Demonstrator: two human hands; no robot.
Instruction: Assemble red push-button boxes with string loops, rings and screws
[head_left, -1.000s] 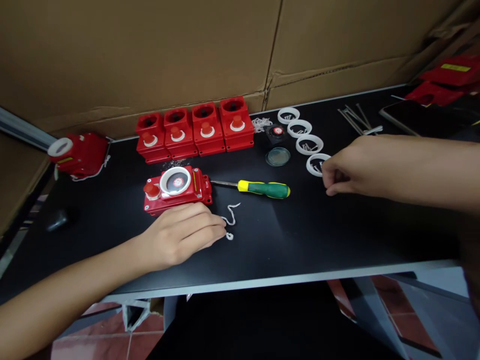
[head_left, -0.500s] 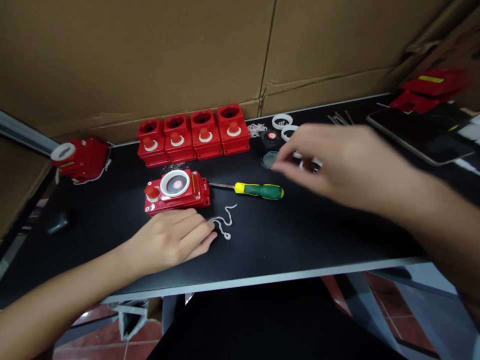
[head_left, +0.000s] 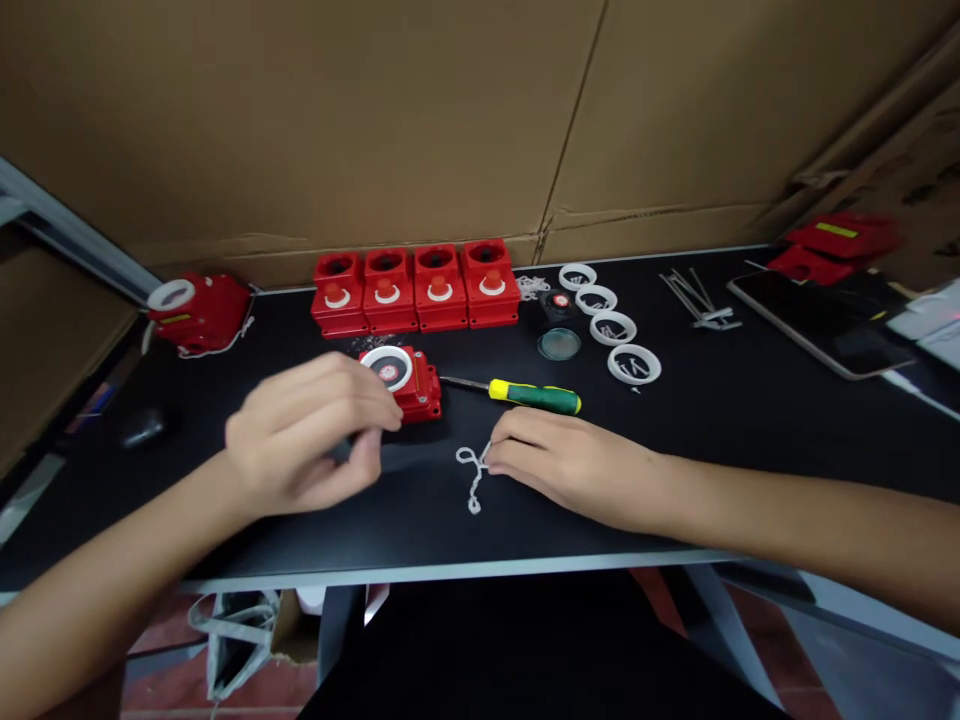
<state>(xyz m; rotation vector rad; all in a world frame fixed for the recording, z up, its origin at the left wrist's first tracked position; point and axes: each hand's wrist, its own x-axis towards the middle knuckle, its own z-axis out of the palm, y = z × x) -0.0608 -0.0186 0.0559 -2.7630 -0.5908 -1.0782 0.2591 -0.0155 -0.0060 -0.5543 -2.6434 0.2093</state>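
My right hand (head_left: 562, 460) pinches one end of a short white cord (head_left: 476, 480), which lies looped on the black tabletop. My left hand (head_left: 311, 435) is raised in front of a red box (head_left: 424, 385), covering its left end. Its fingers are loosely bent, with the thumb apart from them and nothing visible between. A round window with a white ring (head_left: 401, 355) tops that box. Just behind my right hand lies a screwdriver (head_left: 544, 397) with a green and yellow handle, its shaft pointing at the box.
Several red housings (head_left: 439, 290) stand in a row at the back, and another red unit (head_left: 202, 310) at the left. White rings (head_left: 613, 328) with small screws inside, glass discs (head_left: 559, 345), long bolts (head_left: 690, 295) and a phone (head_left: 810, 320) lie to the right. A computer mouse (head_left: 142, 428) is at left.
My right hand has come down from near the white rings and taken hold of the cord. My left hand has let go of the cord and moved up and left, toward the red box.
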